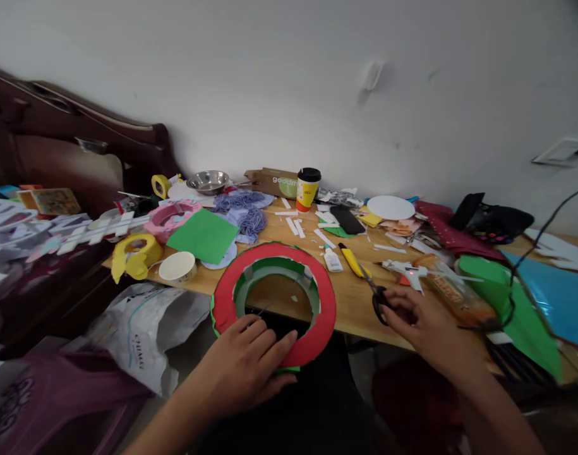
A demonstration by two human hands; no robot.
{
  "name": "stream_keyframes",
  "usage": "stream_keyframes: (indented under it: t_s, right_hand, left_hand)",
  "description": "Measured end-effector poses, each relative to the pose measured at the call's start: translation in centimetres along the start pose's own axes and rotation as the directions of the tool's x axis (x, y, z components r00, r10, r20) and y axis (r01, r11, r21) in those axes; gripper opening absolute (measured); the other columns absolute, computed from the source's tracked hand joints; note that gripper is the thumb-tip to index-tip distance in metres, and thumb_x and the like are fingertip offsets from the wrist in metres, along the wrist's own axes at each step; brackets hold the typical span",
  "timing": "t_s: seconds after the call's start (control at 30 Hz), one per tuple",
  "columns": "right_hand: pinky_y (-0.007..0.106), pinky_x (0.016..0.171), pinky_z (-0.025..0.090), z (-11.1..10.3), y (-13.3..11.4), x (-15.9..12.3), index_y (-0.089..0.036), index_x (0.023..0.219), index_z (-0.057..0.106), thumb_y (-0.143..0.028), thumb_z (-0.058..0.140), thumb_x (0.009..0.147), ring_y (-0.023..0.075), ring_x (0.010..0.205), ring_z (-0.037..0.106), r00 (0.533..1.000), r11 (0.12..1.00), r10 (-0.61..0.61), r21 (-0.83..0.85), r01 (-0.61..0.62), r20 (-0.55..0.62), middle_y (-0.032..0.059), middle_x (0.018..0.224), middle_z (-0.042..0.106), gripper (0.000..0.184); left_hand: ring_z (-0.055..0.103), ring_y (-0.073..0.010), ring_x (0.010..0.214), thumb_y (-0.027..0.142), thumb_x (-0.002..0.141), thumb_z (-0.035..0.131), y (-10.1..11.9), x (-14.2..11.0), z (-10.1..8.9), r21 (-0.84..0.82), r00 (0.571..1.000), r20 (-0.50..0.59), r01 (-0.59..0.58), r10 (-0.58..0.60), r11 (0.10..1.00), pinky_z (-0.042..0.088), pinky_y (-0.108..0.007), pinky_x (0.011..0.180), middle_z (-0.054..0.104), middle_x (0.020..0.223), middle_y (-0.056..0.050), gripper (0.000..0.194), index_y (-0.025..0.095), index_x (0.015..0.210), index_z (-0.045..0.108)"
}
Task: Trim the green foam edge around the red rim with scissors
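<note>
A large craft ring (324, 291), with a red top face and a green rim and inner wall, rests over the table's near edge, tilted toward me. My left hand (255, 357) is closed on its near side, fingers over the red face and thumb below. At the right, my right hand (419, 316) grips the black handles of a pair of scissors (378, 302), whose blades point away toward a yellow utility knife (355, 260). Close by are a small white glue bottle (333, 259) and a white hot glue gun (407, 272).
Paper strips (295, 227), a phone (347, 219) and a yellow cup with a black lid (308, 189) are farther back. Left lie green paper (204, 235), purple yarn (251, 224), a paper bowl (177, 267) and a steel bowl (208, 182). A black cable (537, 237) hangs at right.
</note>
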State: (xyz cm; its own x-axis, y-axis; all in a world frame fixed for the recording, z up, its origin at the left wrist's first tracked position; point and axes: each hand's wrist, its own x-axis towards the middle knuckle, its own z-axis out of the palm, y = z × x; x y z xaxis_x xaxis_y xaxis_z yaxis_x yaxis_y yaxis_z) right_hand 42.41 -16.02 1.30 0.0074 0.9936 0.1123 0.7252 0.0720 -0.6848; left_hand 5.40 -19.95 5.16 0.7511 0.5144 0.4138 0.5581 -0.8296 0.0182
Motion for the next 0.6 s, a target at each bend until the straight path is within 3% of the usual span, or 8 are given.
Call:
stream_keyframes:
  t_s: [0.07,0.13,0.3,0.47,0.6]
  right_hand:
    - [0.033,0.070,0.056,0.8,-1.4,0.5,-0.022,0.111,0.064,-0.057,0.058,0.089,0.0233,0.080,0.071,0.999,0.998,-0.050,0.024,0.050,0.002,0.0086,0.093,0.075,0.042]
    - [0.033,0.069,0.054,1.2,-2.5,1.5,-0.022,0.115,0.066,-0.056,0.057,0.091,0.0230,0.079,0.069,0.997,0.995,-0.074,-0.060,0.074,0.017,0.0091,0.097,0.075,0.043]
    - [0.032,0.072,0.051,0.3,-4.2,4.5,-0.020,0.118,0.061,-0.053,0.059,0.090,0.0231,0.084,0.068,0.975,0.960,-0.151,-0.211,0.184,0.165,0.0100,0.102,0.073,0.044]
    - [0.030,0.062,0.041,0.0,-6.4,5.6,-0.022,0.088,0.062,-0.051,0.051,0.092,0.0219,0.071,0.064,0.956,0.890,-0.055,-0.419,0.178,0.289,0.0066,0.082,0.071,0.031]
    - [0.029,0.058,0.034,0.9,-8.1,5.5,-0.022,0.083,0.059,-0.046,0.053,0.092,0.0210,0.069,0.064,0.931,0.843,-0.002,-0.500,0.198,0.365,0.0062,0.079,0.072,0.026]
  left_hand:
    - [0.065,-0.0241,0.073,0.042,0.098,0.058,0.0,-0.2,0.0,-0.008,1.000,0.011,-0.004,0.004,1.000,0.060,-0.045,0.072,0.066,0.081,-0.004,0.044,0.010,0.129,0.059]
    - [0.066,-0.0241,0.074,0.047,0.098,0.058,-0.1,-0.3,0.1,-0.002,1.000,0.004,-0.004,0.005,1.000,0.060,-0.047,0.077,0.067,0.081,-0.004,0.048,0.010,0.129,0.060]
    - [0.066,-0.0220,0.075,0.047,0.099,0.057,-0.5,-0.5,0.2,0.015,0.999,-0.037,0.000,0.001,1.000,0.058,-0.050,0.089,0.068,0.082,-0.003,0.044,0.013,0.127,0.061]
    - [0.068,-0.0219,0.082,0.044,0.099,0.059,-1.0,-0.8,0.2,-0.019,0.999,-0.052,-0.011,0.010,1.000,0.051,-0.055,0.101,0.072,0.090,-0.003,0.040,0.014,0.125,0.062]
    - [0.067,-0.0214,0.080,0.046,0.099,0.058,-1.0,-1.0,0.3,-0.045,0.999,-0.038,-0.015,0.013,0.999,0.048,-0.058,0.104,0.072,0.087,-0.002,0.042,0.015,0.127,0.061]
